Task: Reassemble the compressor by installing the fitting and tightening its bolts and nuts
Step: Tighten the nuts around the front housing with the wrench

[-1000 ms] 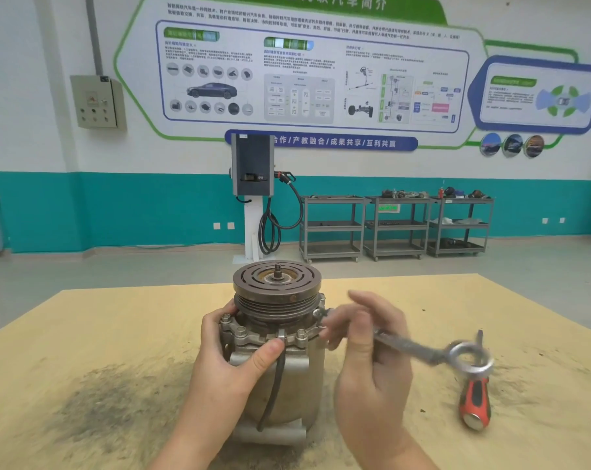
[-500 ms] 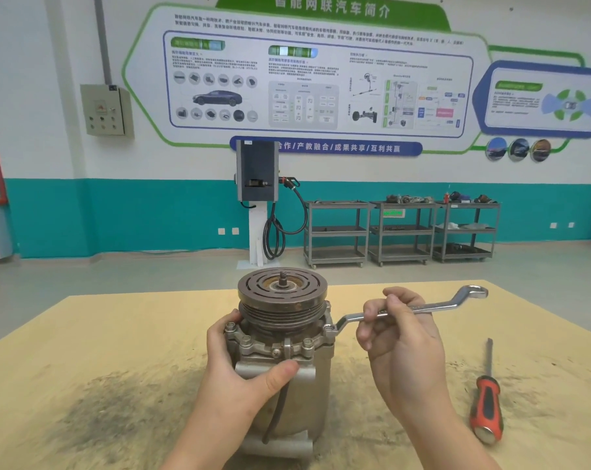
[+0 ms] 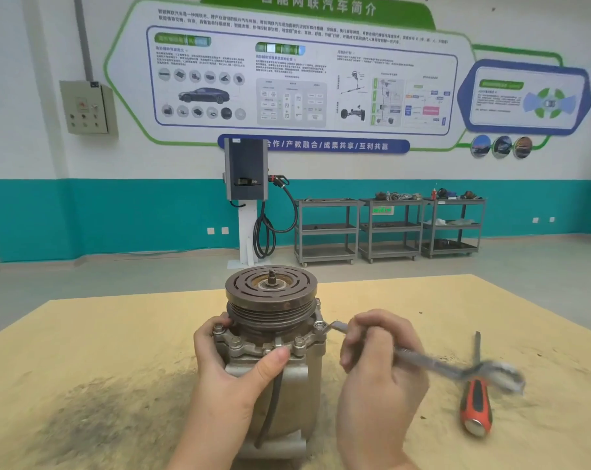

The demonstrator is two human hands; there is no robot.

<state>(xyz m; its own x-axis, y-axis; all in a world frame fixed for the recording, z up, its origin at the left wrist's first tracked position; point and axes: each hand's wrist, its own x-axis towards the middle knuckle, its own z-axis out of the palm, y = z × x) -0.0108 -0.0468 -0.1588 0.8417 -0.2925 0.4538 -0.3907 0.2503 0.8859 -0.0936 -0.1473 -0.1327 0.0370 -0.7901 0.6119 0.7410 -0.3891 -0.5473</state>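
Observation:
The compressor stands upright on the table, its grooved brown pulley on top. A flange with several bolts rings the body under the pulley. My left hand grips the body from the left, thumb across the front below the flange. My right hand holds a silver ring wrench. One wrench end sits on the bolt at the flange's right side. The free end is blurred and points to the lower right.
An orange and black screwdriver lies on the tan table to the right of my right hand. A dark stain marks the table at the lower left. Grey shelf carts and a charging post stand by the far wall.
The wrench's free end has swung from the far right down toward me and the screwdriver, pivoting on the right flange bolt. My left hand has stayed on the compressor.

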